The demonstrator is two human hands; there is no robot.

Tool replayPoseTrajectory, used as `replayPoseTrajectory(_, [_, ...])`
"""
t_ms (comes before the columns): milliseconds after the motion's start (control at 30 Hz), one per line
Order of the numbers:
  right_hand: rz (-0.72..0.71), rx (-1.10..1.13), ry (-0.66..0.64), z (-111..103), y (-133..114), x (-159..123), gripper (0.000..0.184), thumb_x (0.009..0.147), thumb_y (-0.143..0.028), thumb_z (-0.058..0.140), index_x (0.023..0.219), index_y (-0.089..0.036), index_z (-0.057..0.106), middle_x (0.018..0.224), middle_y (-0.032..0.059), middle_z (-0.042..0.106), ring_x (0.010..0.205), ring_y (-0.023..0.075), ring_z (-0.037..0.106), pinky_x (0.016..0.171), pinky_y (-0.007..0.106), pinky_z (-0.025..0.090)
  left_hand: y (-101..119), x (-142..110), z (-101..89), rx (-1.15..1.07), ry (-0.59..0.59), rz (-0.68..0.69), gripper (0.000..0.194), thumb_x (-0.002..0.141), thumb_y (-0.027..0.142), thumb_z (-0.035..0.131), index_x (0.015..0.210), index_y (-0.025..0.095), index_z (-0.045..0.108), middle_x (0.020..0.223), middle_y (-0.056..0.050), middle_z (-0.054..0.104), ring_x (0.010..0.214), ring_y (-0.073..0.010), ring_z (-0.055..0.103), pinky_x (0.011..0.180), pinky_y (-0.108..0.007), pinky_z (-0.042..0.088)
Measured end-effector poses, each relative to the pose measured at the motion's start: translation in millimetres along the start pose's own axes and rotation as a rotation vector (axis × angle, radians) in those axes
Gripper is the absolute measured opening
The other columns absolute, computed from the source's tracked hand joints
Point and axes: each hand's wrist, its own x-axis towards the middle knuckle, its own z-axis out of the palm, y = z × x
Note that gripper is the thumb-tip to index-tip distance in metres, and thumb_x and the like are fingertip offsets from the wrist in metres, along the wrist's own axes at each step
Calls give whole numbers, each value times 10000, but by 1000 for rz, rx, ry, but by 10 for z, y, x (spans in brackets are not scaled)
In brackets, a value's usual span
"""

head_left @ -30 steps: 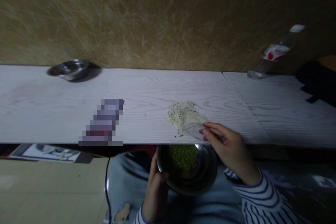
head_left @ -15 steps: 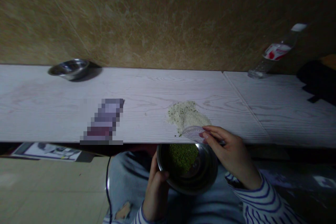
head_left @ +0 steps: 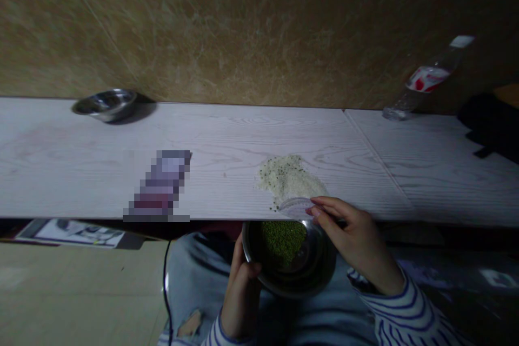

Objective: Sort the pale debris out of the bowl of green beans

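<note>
Head view: left hand (head_left: 242,294) pinched the rim of a steel bowl (head_left: 320,275), thumb on top, fingers outside — bowl just below the table (head_left: 219,135) edge, over the lap, green beans (head_left: 284,240) inside. Right hand (head_left: 360,240) pinched a clear curved plate (head_left: 294,207), thumb against fingers — plate at the near side of a white grain pile (head_left: 302,183) speckled green. Bottle (head_left: 427,79) stood back right.

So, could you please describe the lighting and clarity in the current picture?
Head view overall: dim, especially lower right; head view left: shallow silver metal bowl casts shadow rightward, purplish oblong thing pixelated; head view bottom: glint inside deep silver metal bowl.
</note>
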Motion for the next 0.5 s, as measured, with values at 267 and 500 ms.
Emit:
replayPoseTrajectory(267, [13,17,46,-10,27,50,288,858,-400,630,1014,-184,742,919,98,792,778,227,756,748,359,614,1,-6,-6,2,-20,15,602,759,233,630,1354,319,589,1400,-50,609,1359,-340,449,1110,-499,338])
replayPoseTrajectory(500, [-14,23,39,46,9,45,276,855,-390,641,1014,-190,746,929,97,792,790,233,759,762,366,620,23,-8,-11,5,-17,20,614,763,212,628,1368,310,580,1402,-46,604,1385,-325,416,1142,-476,296])
